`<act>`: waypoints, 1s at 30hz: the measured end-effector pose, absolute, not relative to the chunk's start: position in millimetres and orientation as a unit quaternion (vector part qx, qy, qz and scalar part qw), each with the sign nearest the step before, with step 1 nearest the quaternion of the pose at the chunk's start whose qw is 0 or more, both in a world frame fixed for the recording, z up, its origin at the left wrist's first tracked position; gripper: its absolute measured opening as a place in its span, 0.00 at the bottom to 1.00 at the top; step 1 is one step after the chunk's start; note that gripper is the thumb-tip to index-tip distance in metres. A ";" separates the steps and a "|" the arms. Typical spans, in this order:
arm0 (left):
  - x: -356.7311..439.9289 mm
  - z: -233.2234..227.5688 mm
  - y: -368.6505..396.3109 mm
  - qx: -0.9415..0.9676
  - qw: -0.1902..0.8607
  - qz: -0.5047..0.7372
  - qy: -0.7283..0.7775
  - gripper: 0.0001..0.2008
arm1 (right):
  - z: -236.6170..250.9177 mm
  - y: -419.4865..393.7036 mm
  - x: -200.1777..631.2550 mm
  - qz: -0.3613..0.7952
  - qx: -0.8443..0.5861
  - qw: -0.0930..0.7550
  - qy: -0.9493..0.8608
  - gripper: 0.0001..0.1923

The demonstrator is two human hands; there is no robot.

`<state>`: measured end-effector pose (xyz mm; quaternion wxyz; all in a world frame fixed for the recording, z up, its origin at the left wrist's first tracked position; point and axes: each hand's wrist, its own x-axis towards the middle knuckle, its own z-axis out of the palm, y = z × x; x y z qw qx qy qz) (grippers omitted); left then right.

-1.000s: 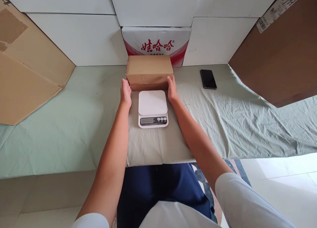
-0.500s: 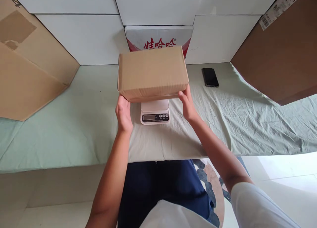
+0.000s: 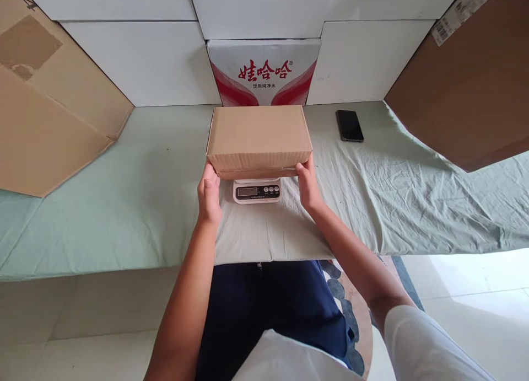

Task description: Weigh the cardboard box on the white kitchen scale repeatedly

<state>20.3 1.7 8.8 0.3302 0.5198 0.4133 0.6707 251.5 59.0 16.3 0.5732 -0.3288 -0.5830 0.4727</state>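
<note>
Cardboard box (image 3: pixel 259 138): atop white kitchen scale (image 3: pixel 257 190) (display visible), gripped at lower corners by left hand (image 3: pixel 209 196) and right hand (image 3: pixel 308 186). Black smartphone (image 3: pixel 349 125): well apart, on green-sheeted surface (image 3: pixel 124 204).

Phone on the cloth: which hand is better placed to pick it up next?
Right, probably. The phone lies on the right hand's side, beyond the cardboard box; the left hand would have to cross over the box and scale. Both hands currently hold the box.

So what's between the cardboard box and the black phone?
Nothing: in the head view only bare, wrinkled green sheet separates the cardboard box from the phone.
</note>
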 end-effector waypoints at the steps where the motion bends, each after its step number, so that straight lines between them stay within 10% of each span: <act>1: 19.5 8.1 2.2 0.520 0.330 0.669 0.416 0.39 | 16.7 58.7 251.7 0.475 -0.329 0.572 -0.583 0.37; 30: 11.4 -2.1 6.9 0.496 0.319 0.685 0.428 0.37 | 9.1 64.8 257.1 0.483 -0.354 0.566 -0.567 0.36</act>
